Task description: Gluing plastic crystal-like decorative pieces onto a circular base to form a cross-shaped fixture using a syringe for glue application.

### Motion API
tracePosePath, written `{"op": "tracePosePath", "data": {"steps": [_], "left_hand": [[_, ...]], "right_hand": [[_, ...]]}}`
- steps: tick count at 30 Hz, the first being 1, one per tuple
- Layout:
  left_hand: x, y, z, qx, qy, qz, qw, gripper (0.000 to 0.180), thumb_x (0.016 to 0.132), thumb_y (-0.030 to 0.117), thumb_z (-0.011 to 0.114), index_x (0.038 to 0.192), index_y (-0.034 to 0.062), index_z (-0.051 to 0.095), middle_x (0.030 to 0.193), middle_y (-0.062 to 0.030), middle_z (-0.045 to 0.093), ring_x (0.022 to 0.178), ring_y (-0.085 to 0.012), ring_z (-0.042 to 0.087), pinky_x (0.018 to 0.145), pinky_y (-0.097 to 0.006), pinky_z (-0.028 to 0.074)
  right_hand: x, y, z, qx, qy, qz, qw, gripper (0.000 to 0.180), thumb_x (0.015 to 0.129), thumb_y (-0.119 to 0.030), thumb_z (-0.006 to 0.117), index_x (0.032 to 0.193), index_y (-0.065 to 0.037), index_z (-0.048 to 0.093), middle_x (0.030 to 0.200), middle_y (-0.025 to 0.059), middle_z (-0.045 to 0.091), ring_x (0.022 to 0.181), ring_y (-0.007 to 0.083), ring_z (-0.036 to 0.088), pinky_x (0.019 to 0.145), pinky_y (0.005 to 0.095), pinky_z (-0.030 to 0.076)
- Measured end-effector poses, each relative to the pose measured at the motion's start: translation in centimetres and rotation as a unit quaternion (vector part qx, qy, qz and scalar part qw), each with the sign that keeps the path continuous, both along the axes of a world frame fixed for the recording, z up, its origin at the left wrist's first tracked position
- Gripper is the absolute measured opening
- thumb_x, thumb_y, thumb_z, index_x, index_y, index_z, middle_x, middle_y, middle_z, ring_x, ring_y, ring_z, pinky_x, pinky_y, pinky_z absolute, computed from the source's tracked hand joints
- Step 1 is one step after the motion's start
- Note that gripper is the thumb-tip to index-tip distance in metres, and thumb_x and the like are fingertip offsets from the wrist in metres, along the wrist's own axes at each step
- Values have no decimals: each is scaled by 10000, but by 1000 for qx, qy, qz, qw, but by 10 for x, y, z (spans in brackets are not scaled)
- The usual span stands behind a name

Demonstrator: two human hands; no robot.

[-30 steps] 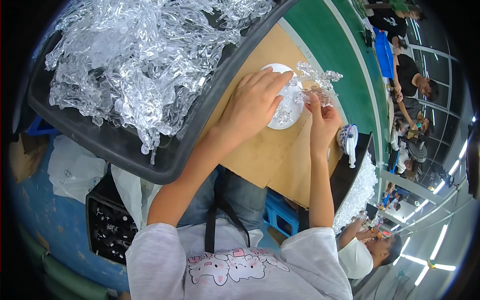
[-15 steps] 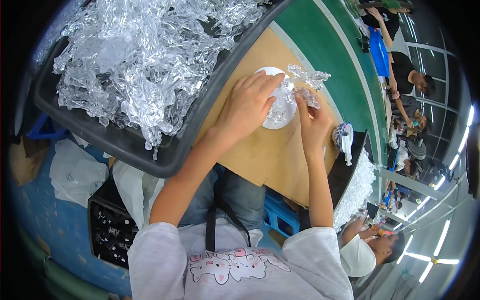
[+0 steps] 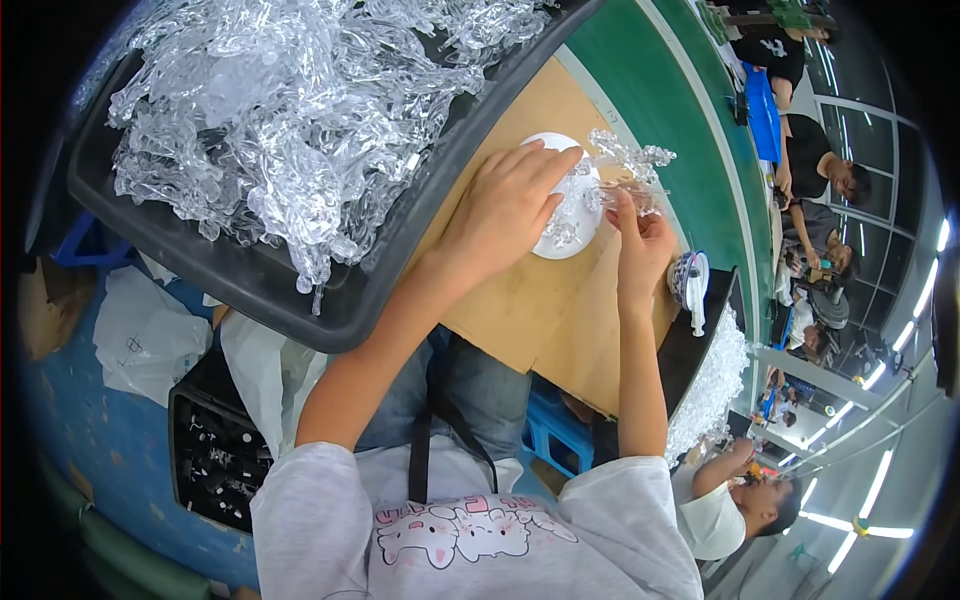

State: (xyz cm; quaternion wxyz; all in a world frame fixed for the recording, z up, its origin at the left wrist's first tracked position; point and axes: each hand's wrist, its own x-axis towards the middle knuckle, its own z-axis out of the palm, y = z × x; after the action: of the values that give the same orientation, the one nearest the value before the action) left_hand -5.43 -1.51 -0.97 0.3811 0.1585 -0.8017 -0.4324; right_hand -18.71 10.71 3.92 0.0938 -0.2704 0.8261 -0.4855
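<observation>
Over a round white plate (image 3: 541,248) on the tan board, my left hand (image 3: 505,210) has its fingers bent around the edge of a clear branched plastic piece (image 3: 632,152). Its fingertips partly hide where they grip. To the right of the plate, my right hand (image 3: 644,245) pinches a clear plastic part (image 3: 633,196) between thumb and fingers, close beside the branched piece. Small clear bits (image 3: 562,232) lie on the plate below my left hand. I cannot tell whether the pieces in my two hands are joined.
A large black tray (image 3: 345,325) heaped with clear plastic pieces (image 3: 270,130) stands at the left. Right of the board (image 3: 500,320) are a patterned bowl (image 3: 685,275) with a white spoon and a bin of clear bits (image 3: 708,390). A green belt (image 3: 640,70) runs beyond; people sit far right.
My right hand has moved a little to the right with the clear part. My left hand has shifted slightly right and remains over the plate.
</observation>
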Motion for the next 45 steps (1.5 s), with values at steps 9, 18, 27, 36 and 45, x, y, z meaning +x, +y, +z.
{"op": "tracePosePath", "data": {"steps": [9,18,27,36,45], "left_hand": [[6,-1,-7,2,2,14,1000,448,832,78,582,1270,81,485,1200,-143,555,1162,-329,488,952,-419,382],[-6,-4,6,-35,8,-10,999,445,805,58,601,1239,50,502,1169,-166,568,1130,-348,505,940,-421,397],[16,8,9,30,-107,-39,993,446,856,69,574,1282,4,459,1237,-199,535,1152,-337,509,980,-392,384],[30,13,17,64,-114,-48,990,449,885,109,552,1308,14,437,1283,-180,514,1196,-302,485,1002,-367,357],[31,14,18,47,-112,-37,992,447,877,97,558,1304,26,443,1268,-189,520,1188,-310,490,995,-375,363]], "right_hand": [[27,-14,1,57,177,76,980,170,865,-102,643,955,42,642,799,46,660,746,81,611,642,209,492],[28,-8,20,121,131,-23,984,308,819,-240,694,1022,-11,657,867,132,685,746,201,656,694,289,509],[33,116,88,101,367,26,924,273,753,-198,716,1009,-110,681,937,106,665,886,233,623,765,340,489],[-108,265,119,433,301,-36,849,256,709,-195,721,953,-126,682,926,65,655,851,244,617,743,361,492],[-123,270,114,418,298,-64,856,263,713,-145,697,974,-130,672,853,65,673,801,237,637,718,353,504]]}}
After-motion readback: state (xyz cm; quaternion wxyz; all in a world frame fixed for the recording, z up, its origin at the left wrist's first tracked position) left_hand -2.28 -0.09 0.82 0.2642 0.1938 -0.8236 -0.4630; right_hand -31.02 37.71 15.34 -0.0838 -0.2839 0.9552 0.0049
